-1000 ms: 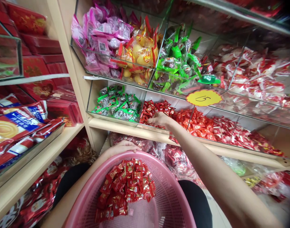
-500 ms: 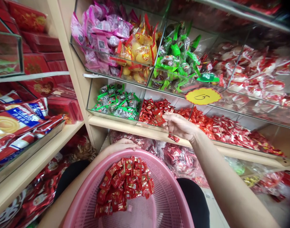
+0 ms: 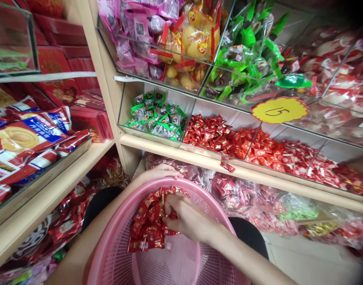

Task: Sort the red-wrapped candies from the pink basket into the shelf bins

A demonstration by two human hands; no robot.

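- Head view, and here's the pink basket (image 3: 166, 267), with everything else placed from it: the red-wrapped sweets (image 3: 148, 223) sit in a loose heap inside, gathered toward its far left part.
- In comes the right hand (image 3: 186, 217), over the basket, bent fingers right down among those sweets! Whether they pinch one or have let go, I cannot tell; the hand hides its own fingertips.
- Here's the key relation: the heap lies below and to the left of those right fingers, its length slanting from near left to far right, single wrappers at mixed angles. The right hand is clearly the nearer.
- The left hand (image 3: 162, 172) lies on the basket's far rim, fingers together; how firmly they grip is hidden.
- Beyond the basket, slightly right: more red sweets (image 3: 207, 132) in a compartment, and one stray sweet (image 3: 228, 166) at the wooden ledge (image 3: 172, 151).
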